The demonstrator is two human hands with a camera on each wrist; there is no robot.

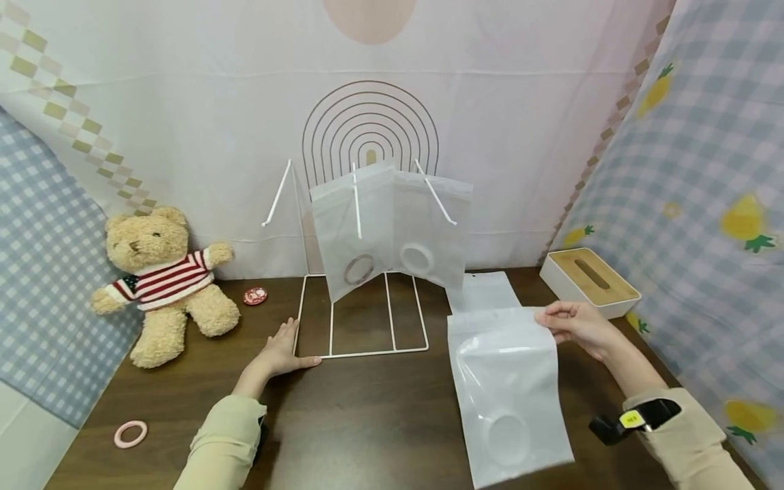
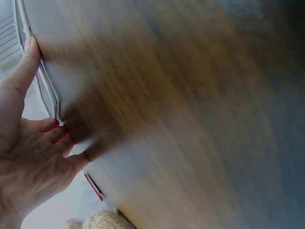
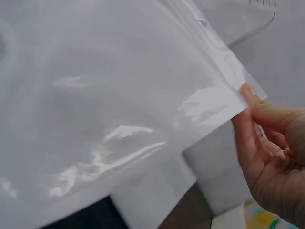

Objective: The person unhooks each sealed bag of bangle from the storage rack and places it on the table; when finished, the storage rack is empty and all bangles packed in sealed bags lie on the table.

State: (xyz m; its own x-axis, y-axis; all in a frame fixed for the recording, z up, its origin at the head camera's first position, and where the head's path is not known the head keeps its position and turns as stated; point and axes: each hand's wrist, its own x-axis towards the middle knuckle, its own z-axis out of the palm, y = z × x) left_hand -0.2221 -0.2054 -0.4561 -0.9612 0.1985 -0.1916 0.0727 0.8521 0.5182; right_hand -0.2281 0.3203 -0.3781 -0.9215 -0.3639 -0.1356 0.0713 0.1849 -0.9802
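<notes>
Rack (image 1: 376,353) of white wire stands on the dark wooden bench (image 1: 373,429) in the head view, three prongs reaching forward at its top. Two translucent bags hang from it, the left bag (image 1: 337,245) on the middle prong and the right bag (image 1: 450,252) on the right one, each with a ring showing inside. The left hand (image 1: 278,354) has its grip apart, thumb and fingers spread about the rack's front left corner and touching it. The right hand (image 1: 582,327) has its grip clamped on the upper right corner of a white bag (image 1: 490,371), which hangs over the bench to the right of the rack, a round outline in its lower part. Behind that bag a flat white packet (image 1: 493,289) lies on the bench, near a tissue box (image 1: 597,282) with a wooden lid. At left, a teddy bear (image 1: 162,286) in a striped sweater sits near a red badge (image 1: 254,296); a pink ring (image 1: 131,434) lies nearer the front.

In the left wrist view, the thumb lies along the wire, well parted from the fingers, whose tips are by the rack's corner.

In the right wrist view, thumb and fingers pinch the white bag's glossy corner; a small hole shows near its top edge.
</notes>
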